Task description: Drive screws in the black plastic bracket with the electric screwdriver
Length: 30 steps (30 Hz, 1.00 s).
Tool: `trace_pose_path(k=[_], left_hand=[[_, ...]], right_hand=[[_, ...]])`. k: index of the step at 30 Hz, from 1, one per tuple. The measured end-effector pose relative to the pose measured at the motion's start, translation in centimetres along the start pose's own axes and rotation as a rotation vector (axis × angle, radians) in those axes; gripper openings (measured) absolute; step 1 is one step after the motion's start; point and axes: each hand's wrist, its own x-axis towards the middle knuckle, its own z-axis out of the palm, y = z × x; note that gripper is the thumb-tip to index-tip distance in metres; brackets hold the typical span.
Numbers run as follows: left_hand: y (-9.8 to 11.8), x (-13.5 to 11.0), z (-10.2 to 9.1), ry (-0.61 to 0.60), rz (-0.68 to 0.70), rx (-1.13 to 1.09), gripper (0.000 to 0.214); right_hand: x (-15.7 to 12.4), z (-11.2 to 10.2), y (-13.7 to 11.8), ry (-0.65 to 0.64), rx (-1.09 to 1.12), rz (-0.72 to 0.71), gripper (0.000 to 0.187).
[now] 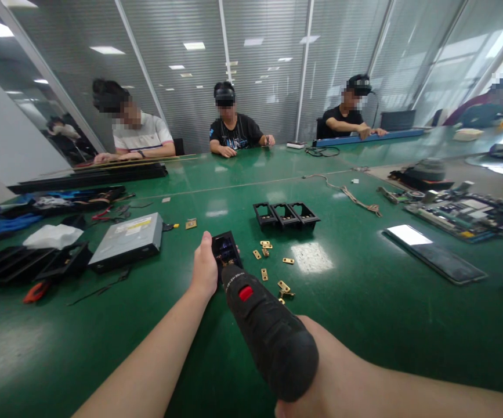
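Observation:
My left hand grips the left side of a small black plastic housing that rests on the green table. My right hand is wrapped round a black electric screwdriver with a red switch; its tip points down into the housing. The right hand's fingers are mostly hidden behind the tool. Several small brass brackets lie loose just right of the housing. A row of three more black housings sits farther back.
A grey optical drive and black trays lie to the left, with red-handled pliers. A dark phone-like slab and circuit boards are to the right. Three people sit along the far side of the table.

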Motion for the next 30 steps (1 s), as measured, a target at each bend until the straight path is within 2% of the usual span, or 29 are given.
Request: trace_pose_path(k=[7,15,21,27,30], left_hand=[[0.0,0.2,0.0,-0.022,-0.025,-0.013,0.065],[0.3,-0.1,0.2,-0.006,-0.033,-0.073,0.054],[0.2,0.2,0.0,0.004,-0.029,-0.064,0.061],[0.5,0.1,0.1,0.024,-0.094,-0.079,0.080],[0.7,0.1,0.3,0.051,-0.149,-0.117,0.081]], right_hand=[[0.4,0.1,0.6,0.023,0.014,-0.047,0.064],[0.8,-0.5,1.3,-0.017,-0.004,-0.059,0.063],[0.3,-0.6,0.6,0.001,-0.045,-0.024,0.050],[0.2,-0.3,0.7,0.001,-0.062,-0.031,0.049],[0.2,-0.2,1.1,0.007,-0.067,-0.029,0.047]])
